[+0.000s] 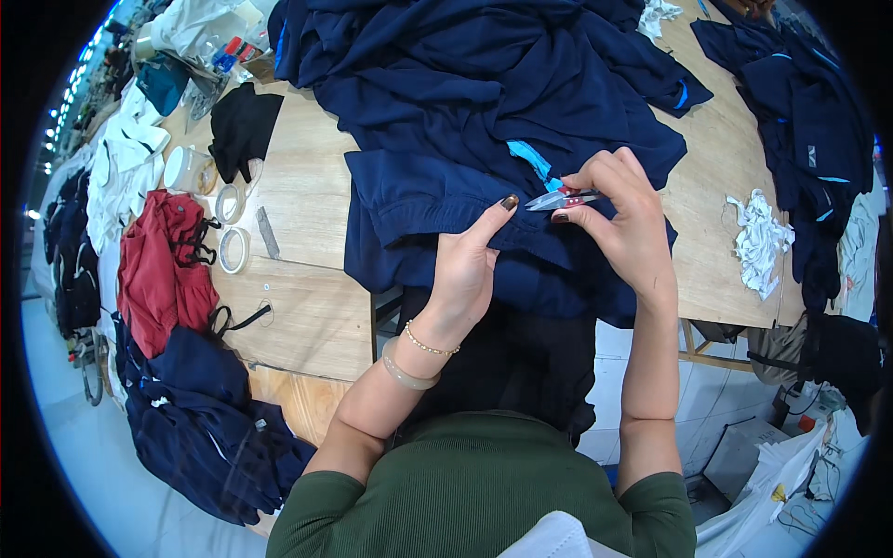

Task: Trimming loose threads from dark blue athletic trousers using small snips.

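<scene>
The bench (307,312) is pale wood, bare in patches left of centre and to the right, with a seam between its boards at centre left. A navy garment (419,200) lies across its middle, its gathered band near the centre of the frame, and more navy cloth (521,84) heaps up to the top edge. The left hand (467,260) pinches the band, thumb on top and fingers mostly hidden beneath. The right hand (619,205) grips small red-handled snips (563,198) between thumb and fingers, blades pointing at the left thumb (whether they meet, I cannot tell). A light blue strip (528,158) lies just above them.

At upper left are black cloth (244,126), a white tub (184,171), two tape rolls and a thin grey strip (268,232). A red garment (160,256) hangs over the left edge, above a dark pile (205,423) at lower left. White scraps (763,244) lie at right, beside dark garments (807,130). Pale floor tiles (698,400) show at lower right, near a grey box (742,454); a row of lights (61,121) runs down the far upper left.
</scene>
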{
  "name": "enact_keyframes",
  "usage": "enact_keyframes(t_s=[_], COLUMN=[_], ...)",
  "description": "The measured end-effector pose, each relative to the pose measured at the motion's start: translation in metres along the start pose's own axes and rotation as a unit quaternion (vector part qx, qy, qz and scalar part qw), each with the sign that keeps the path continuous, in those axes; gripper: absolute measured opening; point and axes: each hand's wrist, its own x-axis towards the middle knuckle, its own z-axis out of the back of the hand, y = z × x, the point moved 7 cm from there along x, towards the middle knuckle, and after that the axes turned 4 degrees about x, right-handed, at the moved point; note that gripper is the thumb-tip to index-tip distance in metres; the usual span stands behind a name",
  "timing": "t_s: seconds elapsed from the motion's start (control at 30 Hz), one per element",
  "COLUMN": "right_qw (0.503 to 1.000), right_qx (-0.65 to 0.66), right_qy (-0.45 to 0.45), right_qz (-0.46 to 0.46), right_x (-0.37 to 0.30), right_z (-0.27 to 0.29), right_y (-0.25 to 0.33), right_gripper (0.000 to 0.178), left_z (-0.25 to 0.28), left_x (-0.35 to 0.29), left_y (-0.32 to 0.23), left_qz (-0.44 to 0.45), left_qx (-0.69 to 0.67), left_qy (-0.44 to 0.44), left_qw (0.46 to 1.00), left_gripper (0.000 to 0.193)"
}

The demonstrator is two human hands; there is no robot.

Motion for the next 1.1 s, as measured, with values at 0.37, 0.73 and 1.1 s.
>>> enact_keyframes(t_s=[0.37,0.73,1.1], right_qw=[0.900,0.667,0.630], right_qx=[0.386,0.638,0.768], right_qy=[-0.135,0.141,-0.119], right_qz=[-0.152,-0.359,-0.016], right_x=[-0.043,-0.068,0.048], right_z=[0.009,-0.192,-0.037], right_y=[-0.037,0.002,-0.042], right_gripper=[0.019,0.041,0.052], left_z=[0.010,0.160,0.132], left_x=[-0.025,-0.046,-0.043], left_y=[0.023,-0.108,-0.097], left_qz=[0.028,-0.249,-0.165], left_qx=[0.237,0.630,0.630], left_qy=[0.137,-0.206,-0.064], left_qw=[0.961,0.706,0.756], left_gripper=[0.027,0.016,0.024])
